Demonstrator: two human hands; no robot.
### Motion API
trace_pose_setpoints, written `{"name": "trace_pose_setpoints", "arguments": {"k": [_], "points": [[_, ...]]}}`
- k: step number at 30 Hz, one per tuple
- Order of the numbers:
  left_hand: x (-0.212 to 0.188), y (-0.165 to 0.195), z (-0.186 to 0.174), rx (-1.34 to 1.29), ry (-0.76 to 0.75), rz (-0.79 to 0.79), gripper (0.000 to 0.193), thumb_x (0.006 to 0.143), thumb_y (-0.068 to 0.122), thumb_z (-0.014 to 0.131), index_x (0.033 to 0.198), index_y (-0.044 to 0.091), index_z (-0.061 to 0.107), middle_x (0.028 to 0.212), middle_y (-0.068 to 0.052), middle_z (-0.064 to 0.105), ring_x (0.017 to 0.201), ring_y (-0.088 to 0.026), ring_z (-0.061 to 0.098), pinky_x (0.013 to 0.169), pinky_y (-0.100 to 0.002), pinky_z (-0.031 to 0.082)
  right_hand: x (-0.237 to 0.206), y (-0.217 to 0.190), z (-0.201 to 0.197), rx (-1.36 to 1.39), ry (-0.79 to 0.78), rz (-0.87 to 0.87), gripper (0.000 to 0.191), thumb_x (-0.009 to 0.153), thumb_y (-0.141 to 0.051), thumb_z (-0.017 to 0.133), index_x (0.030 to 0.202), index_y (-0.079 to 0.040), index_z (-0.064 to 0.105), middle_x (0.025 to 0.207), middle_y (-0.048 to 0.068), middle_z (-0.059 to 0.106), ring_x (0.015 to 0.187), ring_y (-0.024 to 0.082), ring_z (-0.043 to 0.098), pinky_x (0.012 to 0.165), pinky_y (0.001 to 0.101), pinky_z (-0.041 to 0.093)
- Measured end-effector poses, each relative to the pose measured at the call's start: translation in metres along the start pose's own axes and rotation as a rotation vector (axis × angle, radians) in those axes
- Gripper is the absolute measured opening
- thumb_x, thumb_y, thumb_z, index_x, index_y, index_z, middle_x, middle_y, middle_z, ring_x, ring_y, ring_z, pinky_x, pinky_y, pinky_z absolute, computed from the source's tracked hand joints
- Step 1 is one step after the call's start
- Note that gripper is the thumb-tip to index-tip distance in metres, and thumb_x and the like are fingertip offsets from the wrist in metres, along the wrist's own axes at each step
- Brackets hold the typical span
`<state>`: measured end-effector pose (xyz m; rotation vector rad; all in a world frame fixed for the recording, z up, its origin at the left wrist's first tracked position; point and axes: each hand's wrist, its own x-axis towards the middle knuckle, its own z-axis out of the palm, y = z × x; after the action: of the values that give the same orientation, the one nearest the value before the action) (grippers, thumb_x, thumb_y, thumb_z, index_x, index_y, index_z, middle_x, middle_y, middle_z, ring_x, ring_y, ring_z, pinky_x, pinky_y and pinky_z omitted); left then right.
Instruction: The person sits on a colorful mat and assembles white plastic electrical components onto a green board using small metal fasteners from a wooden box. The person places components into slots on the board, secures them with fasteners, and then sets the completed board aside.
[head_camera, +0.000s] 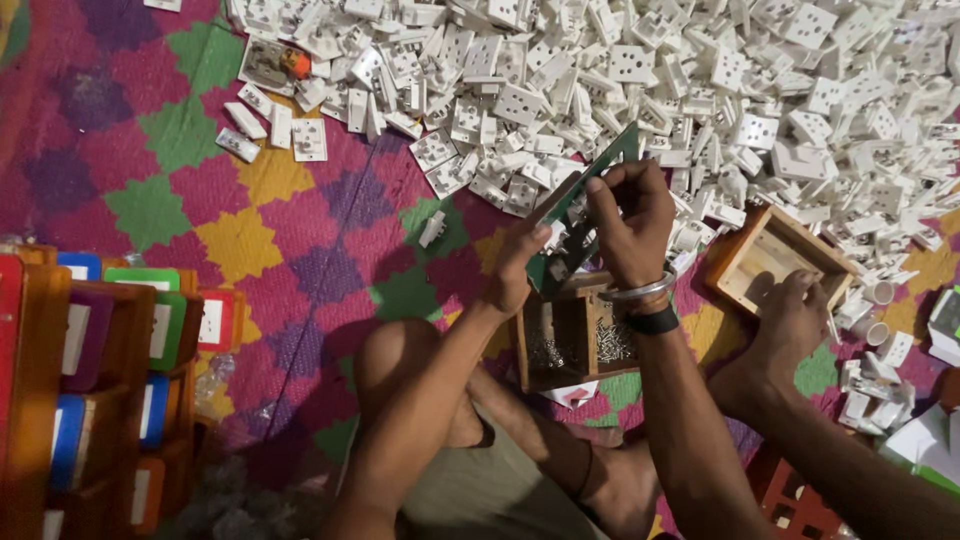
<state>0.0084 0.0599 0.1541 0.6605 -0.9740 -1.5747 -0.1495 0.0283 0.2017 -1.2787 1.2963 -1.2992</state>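
The person sits cross-legged on a woven floor mat (250, 230) patterned in pink, purple, green and yellow. At the centre of the frame both hands meet on a flat dark green plastic plate (580, 215), tilted on edge, with small white parts showing against it. The right hand (632, 222), wearing a metal bangle and a black band at the wrist, has its grip clenched on the plate's upper edge. The left hand (517, 268) steadies the lower left side with fingertips pressed to it; how firmly it clasps I cannot tell.

Just below the plate sits a small dark wooden box (572, 335) with two compartments holding silvery screws. Across the whole upper right of the frame spreads a huge heap of white plastic socket pieces (700, 90), crowding right up to the hands. At the right, another person's hand (790, 325) rests on the edge of an open light wooden box (770, 255). At the lower left stand orange wooden racks (100, 390) holding coloured frames.
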Motion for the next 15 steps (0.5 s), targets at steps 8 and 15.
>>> {"name": "trace_pose_setpoints", "arguments": {"k": [8, 15], "points": [[0.001, 0.025, 0.006, 0.388, -0.190, 0.290, 0.075, 0.103, 0.045, 0.052, 0.164, 0.005, 0.031, 0.169, -0.018, 0.039, 0.159, -0.032, 0.041, 0.135, -0.044, 0.033, 0.019, -0.024, -0.026, -0.176, 0.055, 0.159, 0.035, 0.108, -0.032, 0.061, 0.095, -0.001, 0.069, 0.070, 0.003, 0.061, 0.058, 0.010, 0.053, 0.054, 0.0249, 0.039], [0.021, 0.007, -0.004, 1.123, 0.023, 0.714, 0.089, 0.100, 0.051, 0.067, 0.167, 0.015, 0.022, 0.169, -0.019, 0.019, 0.160, -0.034, 0.023, 0.134, -0.053, 0.022, -0.002, -0.039, -0.052, 0.005, 0.176, 0.028, 0.029, 0.107, -0.021, 0.065, 0.103, 0.006, 0.073, 0.094, 0.008, 0.075, 0.081, 0.011, 0.068, 0.072, 0.0233, 0.052]]}}
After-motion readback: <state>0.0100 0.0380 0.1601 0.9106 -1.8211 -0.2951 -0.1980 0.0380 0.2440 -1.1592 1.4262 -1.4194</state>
